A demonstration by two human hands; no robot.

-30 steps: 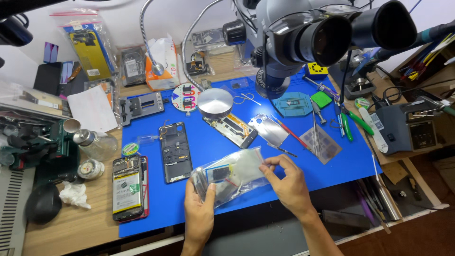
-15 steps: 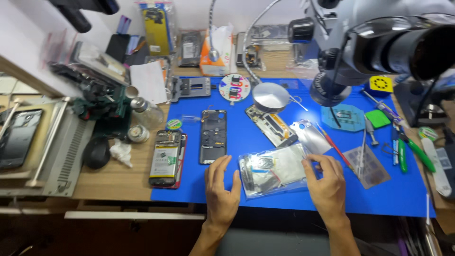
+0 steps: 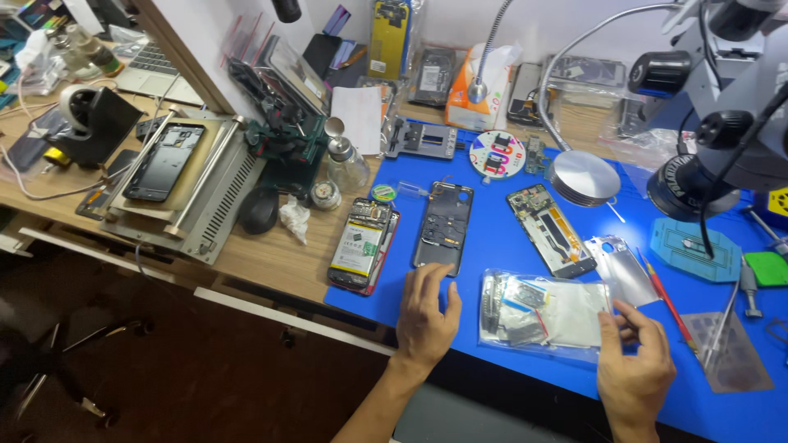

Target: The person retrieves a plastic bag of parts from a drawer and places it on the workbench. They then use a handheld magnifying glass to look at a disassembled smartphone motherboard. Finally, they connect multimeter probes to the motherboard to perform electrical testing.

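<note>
Left hand (image 3: 427,316), grip released, flat on blue mat (image 3: 492,246); right hand (image 3: 634,361) pinching plastic bag (image 3: 543,314) edge between them.

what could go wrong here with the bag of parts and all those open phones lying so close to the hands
The left hand rests flat on the blue mat, right below the opened phone frame; a sideways slide might nudge it or the battery-exposed phone, which sits at the mat's edge.

The right hand touches only a corner of the clear parts bag, so lifting it there may tip small pieces out.

The red-handled tool lies close beside that hand and could get knocked.
</note>
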